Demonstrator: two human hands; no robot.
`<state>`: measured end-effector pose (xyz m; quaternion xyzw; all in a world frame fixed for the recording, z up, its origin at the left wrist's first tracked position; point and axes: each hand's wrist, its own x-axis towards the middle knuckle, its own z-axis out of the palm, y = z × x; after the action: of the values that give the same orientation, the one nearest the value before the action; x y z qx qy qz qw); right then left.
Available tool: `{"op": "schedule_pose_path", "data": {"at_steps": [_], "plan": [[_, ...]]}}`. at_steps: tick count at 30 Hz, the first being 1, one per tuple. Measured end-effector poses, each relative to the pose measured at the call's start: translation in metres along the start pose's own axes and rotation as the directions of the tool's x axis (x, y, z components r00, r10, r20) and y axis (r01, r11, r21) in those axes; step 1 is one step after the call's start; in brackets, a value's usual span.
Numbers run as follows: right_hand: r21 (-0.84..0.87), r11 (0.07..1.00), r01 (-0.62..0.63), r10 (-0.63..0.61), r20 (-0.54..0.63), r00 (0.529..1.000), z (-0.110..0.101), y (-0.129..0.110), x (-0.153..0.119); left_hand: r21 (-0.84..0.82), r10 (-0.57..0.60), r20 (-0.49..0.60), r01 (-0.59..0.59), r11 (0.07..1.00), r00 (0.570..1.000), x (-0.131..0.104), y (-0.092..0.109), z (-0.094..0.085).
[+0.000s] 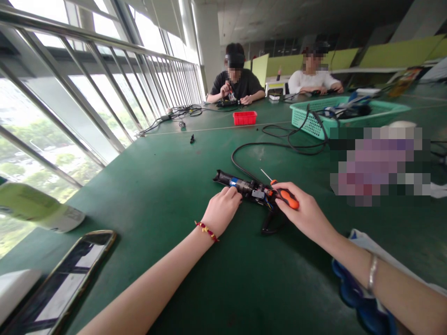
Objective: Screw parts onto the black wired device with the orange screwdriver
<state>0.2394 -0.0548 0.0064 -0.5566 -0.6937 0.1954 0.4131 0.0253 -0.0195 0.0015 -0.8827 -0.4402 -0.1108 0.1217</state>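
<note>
On the green table lies a black corded device with a barrel, its casing open and coloured wires and a grey block bare at one end. I cannot tell its exact kind. My left hand, with a red beaded bracelet at the wrist, is closed on the near side of the barrel; the fingertips are partly hidden. In my right hand is an orange and black screwdriver, gripped by the handle. Its thin shaft points up and left above the device, apart from the table. A black handle-like part lies below the wires.
A green basket holds cables and parts; a red tray stands nearby. A small black piece lies farther left. A phone and a bottle are at the left. Two people sit across the table. A metal railing runs along the left.
</note>
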Motion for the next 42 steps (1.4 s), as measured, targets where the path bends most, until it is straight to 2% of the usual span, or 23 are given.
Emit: {"op": "schedule_pose_path", "data": {"at_steps": [6,15,18,21,24,29,34,38,42], "plan": [[0.017,1.0,0.014,-0.014,0.001,1.0,-0.0001,0.0,0.0002,-0.023,0.023,-0.041,-0.024,0.999,0.999,-0.0004,0.0031,-0.0032],[0.002,1.0,-0.018,0.018,0.016,1.0,-0.0003,-0.0005,-0.0003,-0.231,-0.042,-0.112,0.015,0.973,0.993,-0.0004,0.0001,-0.0005],[0.014,1.0,-0.005,0.004,0.018,1.0,0.0002,0.0016,0.0001,-0.308,-0.065,-0.22,-0.006,0.951,0.973,-0.0007,-0.0009,-0.001],[0.032,0.999,-0.002,0.001,0.019,1.0,0.0011,0.0043,0.0008,-0.339,-0.068,-0.357,-0.061,0.939,0.932,-0.001,0.0002,-0.0031],[0.048,0.999,-0.01,0.008,0.05,0.999,0.0025,0.0042,0.0004,-0.345,-0.06,-0.412,-0.095,0.934,0.909,-0.0012,0.0023,-0.0048],[0.104,0.994,0.036,-0.05,0.137,0.989,0.0044,-0.0013,-0.0022,-0.377,-0.085,-0.407,-0.082,0.922,0.909,-0.0009,0.0033,-0.0041],[0.092,0.994,0.054,-0.067,0.149,0.986,0.0039,-0.0037,-0.0027,-0.378,-0.09,-0.37,-0.062,0.924,0.925,0.0001,0.003,-0.0025],[0.083,0.994,0.072,-0.084,0.158,0.984,0.0052,-0.0021,-0.0022,-0.338,-0.067,-0.367,-0.066,0.939,0.928,0.0019,0.0033,-0.0021],[0.063,0.993,0.099,-0.107,0.137,0.985,0.0086,0.0,-0.0027,-0.232,-0.013,-0.381,-0.082,0.969,0.924,0.0029,0.0036,-0.0009]]}}
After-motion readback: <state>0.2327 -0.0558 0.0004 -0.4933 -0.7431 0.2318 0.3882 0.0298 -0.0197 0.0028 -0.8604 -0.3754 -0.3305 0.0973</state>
